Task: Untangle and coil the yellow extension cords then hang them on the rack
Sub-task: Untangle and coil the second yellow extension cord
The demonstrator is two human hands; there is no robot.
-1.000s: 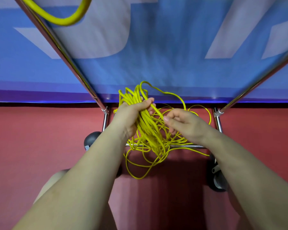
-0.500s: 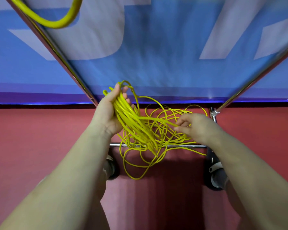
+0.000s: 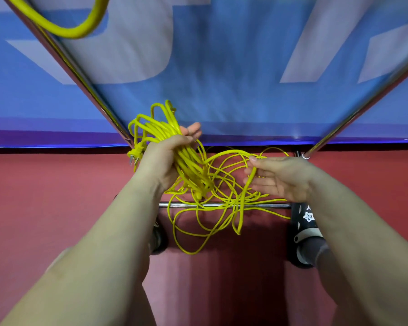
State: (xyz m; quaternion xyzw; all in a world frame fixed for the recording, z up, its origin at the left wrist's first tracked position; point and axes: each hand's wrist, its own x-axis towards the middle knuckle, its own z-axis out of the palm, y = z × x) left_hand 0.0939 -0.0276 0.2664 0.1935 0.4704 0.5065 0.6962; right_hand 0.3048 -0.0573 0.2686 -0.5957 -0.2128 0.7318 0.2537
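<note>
Yellow cord bundle (image 3: pixel 174 151) sits in my left hand (image 3: pixel 160 165), centre of the frame. My fingers are curled tight round many strands, too many to count, w/ the bunched loops sticking up past my knuckles toward the upper left. 1 plug end (image 3: pixel 133 156) w/ metal prongs pokes out just left of that hand. Below the fist the strands fan down into a loose tangle (image 3: pixel 212 208) that drapes over the horizontal chrome bar (image 3: pixel 264 205) at mid frame, w/ a few loops hanging under it over the red floor (image 3: pixel 45 208).

My right hand (image 3: pixel 283 177), right of centre, is mostly flat, palm turned toward me, fingers (image 3: pixel 257 182) fairly straight and pointing left. 1 strand runs from the bundle over to my thumb tip and a doubled strand drops across the fingers and down past the bar; can't tell if thumb pinches it or it just lies there.

2 slanted chrome rack poles: 1 from upper left (image 3: pixel 80 76), 1 from upper right (image 3: pixel 363 107). A second, thicker yellow cord (image 3: pixel 64 31) loops at the top left corner, by the left pole. Blue banner (image 3: pixel 222 67) w/ pale lettering fills the upper half. 2 caster wheels show low down, 1 left (image 3: pixel 158 241), 1 right (image 3: pixel 302 245).
</note>
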